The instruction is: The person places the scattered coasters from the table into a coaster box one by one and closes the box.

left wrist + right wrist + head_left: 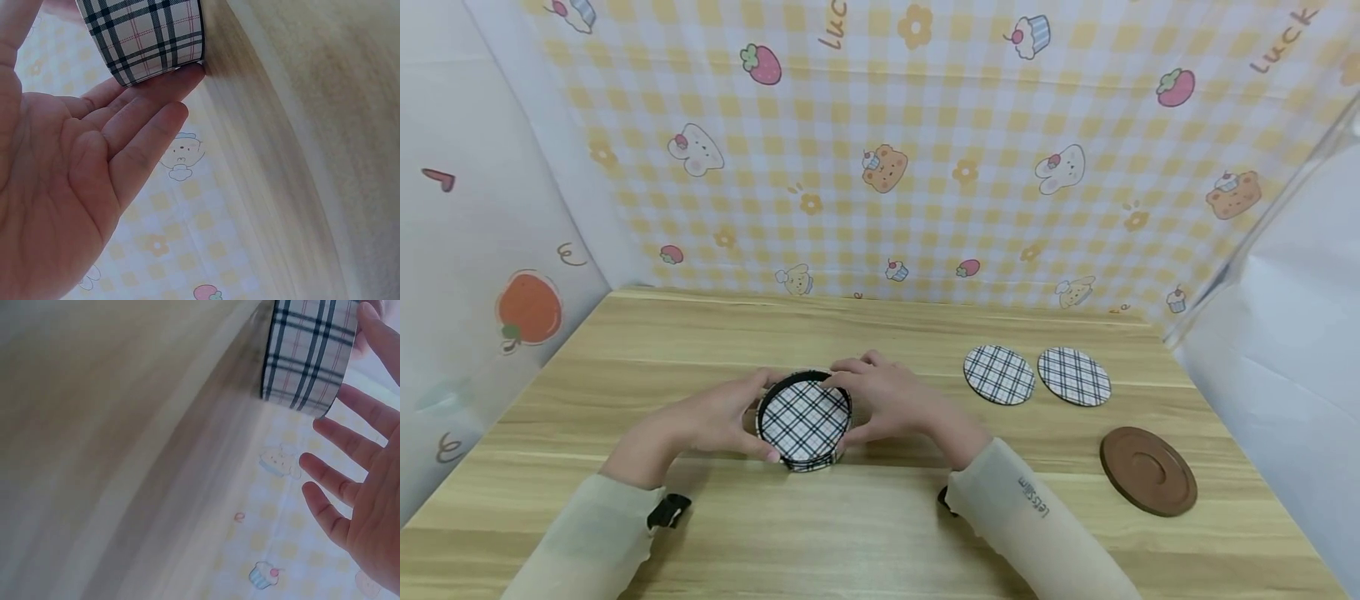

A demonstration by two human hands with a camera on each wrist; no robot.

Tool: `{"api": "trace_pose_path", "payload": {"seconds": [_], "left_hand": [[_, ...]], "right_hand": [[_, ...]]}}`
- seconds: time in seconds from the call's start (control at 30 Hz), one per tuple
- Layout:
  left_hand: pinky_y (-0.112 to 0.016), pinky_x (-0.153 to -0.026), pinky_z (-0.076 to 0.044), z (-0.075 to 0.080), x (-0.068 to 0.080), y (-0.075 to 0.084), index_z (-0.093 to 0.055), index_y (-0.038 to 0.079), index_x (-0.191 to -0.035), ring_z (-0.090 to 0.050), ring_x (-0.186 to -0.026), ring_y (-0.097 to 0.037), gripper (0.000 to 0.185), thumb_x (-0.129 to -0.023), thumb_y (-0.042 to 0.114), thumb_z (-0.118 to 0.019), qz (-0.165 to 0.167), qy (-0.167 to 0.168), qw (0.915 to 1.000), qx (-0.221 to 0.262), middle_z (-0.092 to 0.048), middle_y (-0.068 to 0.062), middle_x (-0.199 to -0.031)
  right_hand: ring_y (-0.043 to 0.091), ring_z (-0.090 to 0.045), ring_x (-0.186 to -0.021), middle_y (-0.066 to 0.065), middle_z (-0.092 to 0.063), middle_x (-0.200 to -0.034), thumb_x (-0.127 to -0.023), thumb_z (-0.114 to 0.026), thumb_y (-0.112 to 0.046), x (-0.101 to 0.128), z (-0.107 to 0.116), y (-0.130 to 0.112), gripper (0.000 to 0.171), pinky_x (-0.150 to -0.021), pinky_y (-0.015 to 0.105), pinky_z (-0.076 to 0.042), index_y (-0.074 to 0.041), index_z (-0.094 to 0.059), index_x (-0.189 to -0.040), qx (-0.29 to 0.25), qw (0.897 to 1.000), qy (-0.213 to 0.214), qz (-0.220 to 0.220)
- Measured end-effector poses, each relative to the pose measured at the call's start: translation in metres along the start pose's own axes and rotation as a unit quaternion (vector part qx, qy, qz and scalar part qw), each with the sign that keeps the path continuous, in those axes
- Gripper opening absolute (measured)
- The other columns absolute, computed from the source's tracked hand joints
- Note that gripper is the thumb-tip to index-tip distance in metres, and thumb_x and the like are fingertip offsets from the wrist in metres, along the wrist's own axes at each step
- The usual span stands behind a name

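A round plaid coaster holder (796,467) with a dark inner rim stands on the table between the two hands. Inside it lies a plaid coaster (805,421), a little below the rim. The left hand (722,417) grips the holder's left side, thumb at the near side and fingers round the back. From the right, the right hand (887,400) holds it with the thumb low at the near side and a fingertip over the rim. Both wrist views show the holder's plaid side wall (150,37), with fingers of each hand against it; some right fingers are spread apart from it.
Two plaid coasters, one left (998,375) and one right (1073,377), lie flat at the back right. Nearer, a brown round lid-like disc (1148,471) with a curved mark lies on the wooden table (850,533). A patterned cloth (925,233) hangs behind.
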State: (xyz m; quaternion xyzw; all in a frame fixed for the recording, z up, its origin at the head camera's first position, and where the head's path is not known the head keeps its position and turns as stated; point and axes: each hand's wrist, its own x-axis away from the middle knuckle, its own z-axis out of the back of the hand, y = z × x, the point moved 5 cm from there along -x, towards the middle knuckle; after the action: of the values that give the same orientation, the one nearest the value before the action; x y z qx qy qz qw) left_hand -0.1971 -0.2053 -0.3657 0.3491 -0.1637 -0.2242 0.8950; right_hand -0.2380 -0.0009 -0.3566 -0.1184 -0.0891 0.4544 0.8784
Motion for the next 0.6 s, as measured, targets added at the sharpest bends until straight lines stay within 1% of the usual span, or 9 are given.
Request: {"api": "trace_pose_path", "payload": {"seconds": [0.07,0.27,0.5,0.6], "left_hand": [[-0.058,-0.109,-0.041,0.0,0.0,0.0,-0.033,0.0,-0.146,-0.052,-0.13,-0.038,0.101,-0.072,0.042,-0.087,0.003,0.001,1.0,-0.002,-0.054,-0.019,-0.141],[-0.06,-0.109,-0.04,-0.001,0.0,0.0,-0.033,-0.001,-0.146,-0.051,-0.13,-0.04,0.101,-0.072,0.042,-0.087,-0.004,0.002,1.0,-0.006,-0.053,-0.02,-0.141],[-0.061,-0.11,-0.039,0.0,0.0,0.0,-0.034,-0.002,-0.145,-0.051,-0.13,-0.04,0.102,-0.071,0.042,-0.088,-0.004,0.004,0.9999,-0.012,-0.054,-0.021,-0.14],[-0.06,-0.11,-0.039,0.0,0.0,0.0,-0.033,-0.002,-0.146,-0.051,-0.13,-0.04,0.102,-0.071,0.042,-0.088,-0.002,0.004,0.9999,-0.012,-0.053,-0.02,-0.141]], "right_hand": [[0.028,-0.042,-0.134,0.003,-0.043,-0.155,-0.078,-0.079,-0.054,0.004,0.0,0.004,0.077,-0.101,0.054,-0.047,-0.023,-0.052,-0.143,0.001,1.0,0.002,-0.001],[0.03,-0.04,-0.137,0.005,-0.043,-0.155,-0.081,-0.077,-0.052,0.018,0.0,0.021,0.075,-0.106,0.058,-0.042,-0.023,-0.051,-0.144,-0.014,1.0,0.004,-0.019],[0.031,-0.038,-0.142,0.006,-0.042,-0.156,-0.082,-0.077,-0.051,0.039,0.006,0.042,0.076,-0.11,0.054,-0.042,-0.019,-0.051,-0.145,-0.018,0.999,0.007,-0.05],[0.031,-0.037,-0.143,0.006,-0.042,-0.156,-0.082,-0.077,-0.049,0.048,0.009,0.05,0.075,-0.11,0.054,-0.042,-0.018,-0.05,-0.145,-0.022,0.998,0.013,-0.064]]}}
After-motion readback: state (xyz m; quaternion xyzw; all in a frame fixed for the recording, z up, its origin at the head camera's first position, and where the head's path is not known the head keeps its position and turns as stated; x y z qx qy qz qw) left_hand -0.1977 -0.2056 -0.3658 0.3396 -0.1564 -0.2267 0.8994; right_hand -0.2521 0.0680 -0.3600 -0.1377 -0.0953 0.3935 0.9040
